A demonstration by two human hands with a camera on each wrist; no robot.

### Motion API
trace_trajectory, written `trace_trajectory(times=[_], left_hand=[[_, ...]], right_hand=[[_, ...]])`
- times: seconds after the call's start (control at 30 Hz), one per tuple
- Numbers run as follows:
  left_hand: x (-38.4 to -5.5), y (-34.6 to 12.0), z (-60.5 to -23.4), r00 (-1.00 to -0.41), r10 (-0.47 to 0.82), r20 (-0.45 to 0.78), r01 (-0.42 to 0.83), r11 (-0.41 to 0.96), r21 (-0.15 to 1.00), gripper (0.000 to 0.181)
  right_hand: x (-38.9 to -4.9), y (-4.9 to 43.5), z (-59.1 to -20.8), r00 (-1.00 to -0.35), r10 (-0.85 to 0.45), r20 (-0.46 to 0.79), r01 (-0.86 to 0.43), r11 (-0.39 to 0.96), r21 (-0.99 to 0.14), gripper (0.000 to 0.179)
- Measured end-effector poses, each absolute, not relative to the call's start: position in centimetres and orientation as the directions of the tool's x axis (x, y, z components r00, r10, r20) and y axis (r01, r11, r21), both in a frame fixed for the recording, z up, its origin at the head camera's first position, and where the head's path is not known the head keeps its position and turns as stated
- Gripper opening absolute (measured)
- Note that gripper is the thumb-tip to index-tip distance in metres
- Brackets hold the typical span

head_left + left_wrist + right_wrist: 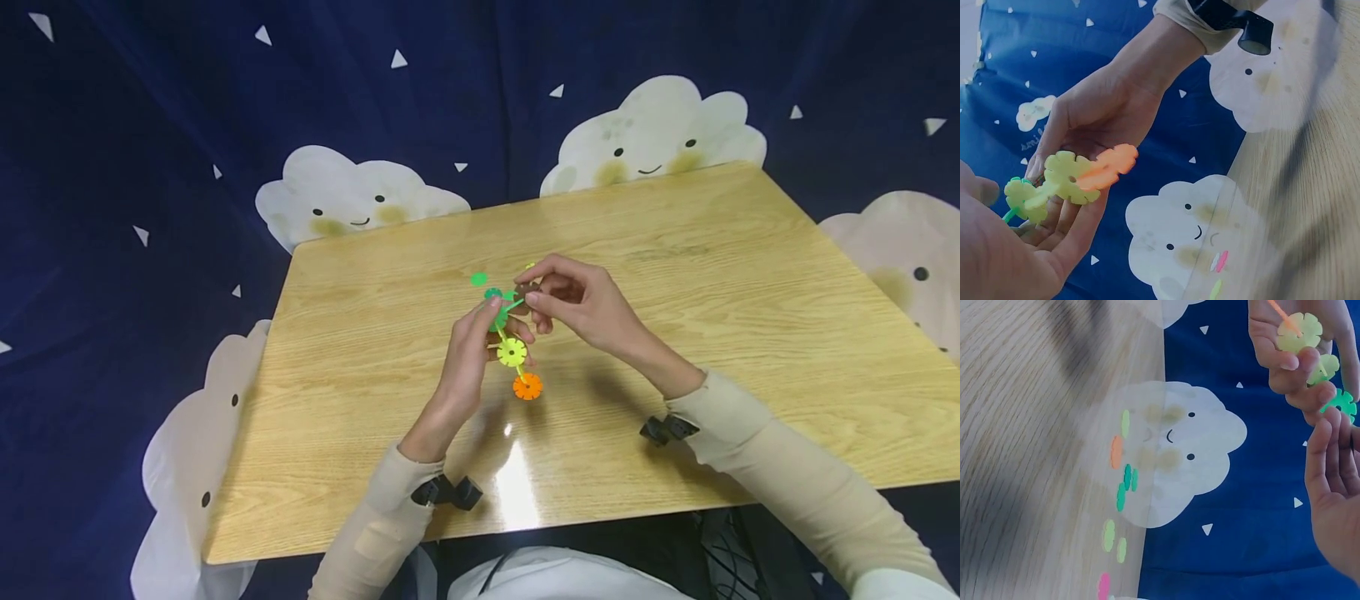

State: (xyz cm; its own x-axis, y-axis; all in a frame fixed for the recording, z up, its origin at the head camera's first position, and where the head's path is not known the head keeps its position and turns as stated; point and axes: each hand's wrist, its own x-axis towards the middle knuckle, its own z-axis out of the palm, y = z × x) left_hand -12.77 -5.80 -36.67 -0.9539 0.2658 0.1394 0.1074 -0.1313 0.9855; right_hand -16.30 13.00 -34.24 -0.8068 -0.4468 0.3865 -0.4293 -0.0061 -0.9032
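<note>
A chain of interlocking notched discs hangs from my left hand (467, 354), which grips it by a green disc (497, 319). Below that, the chain continues with a yellow disc (512, 352) and ends in an orange disc (527, 386). Between thumb and fingers, my right hand (588, 302) pinches a brown disc (524, 298), held right at the green upper end of the chain. Fingers cover part of the joint there. In the left wrist view the orange disc (1121, 164) is slotted crosswise to the yellow disc (1071, 177).
Several loose discs lie on the wooden table (360, 333) beyond the hands, among them a green disc (479, 279). The right wrist view shows more there, including an orange disc (1116, 452) and a pink disc (1104, 586). A dark blue curtain (495, 108) surrounds the table.
</note>
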Motion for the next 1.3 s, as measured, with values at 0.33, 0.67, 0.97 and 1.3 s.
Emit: trace_trajectory(times=[0.33,0.67,0.97,1.3], left_hand=[[-12.7,-5.9,-36.5,-0.957,0.265,0.120,0.076,-0.170,0.983,0.033],[-12.8,-6.0,-36.3,-0.958,0.264,0.112,0.096,-0.072,0.993,0.031],[-12.8,-6.0,-36.6,-0.953,0.277,0.120,0.094,-0.107,0.990,0.032],[-12.6,-5.8,-36.8,-0.952,0.291,0.096,0.067,-0.108,0.992,0.034]], right_hand=[[-16.9,13.3,-35.2,-0.815,-0.449,0.366,-0.441,0.072,-0.895,0.024],[-15.4,12.3,-33.4,-0.796,-0.505,0.334,-0.449,0.124,-0.885,0.025],[-16.7,12.6,-35.2,-0.778,-0.534,0.330,-0.465,0.137,-0.875,0.025],[-17.5,12.8,-35.7,-0.749,-0.579,0.322,-0.494,0.163,-0.854,0.024]])
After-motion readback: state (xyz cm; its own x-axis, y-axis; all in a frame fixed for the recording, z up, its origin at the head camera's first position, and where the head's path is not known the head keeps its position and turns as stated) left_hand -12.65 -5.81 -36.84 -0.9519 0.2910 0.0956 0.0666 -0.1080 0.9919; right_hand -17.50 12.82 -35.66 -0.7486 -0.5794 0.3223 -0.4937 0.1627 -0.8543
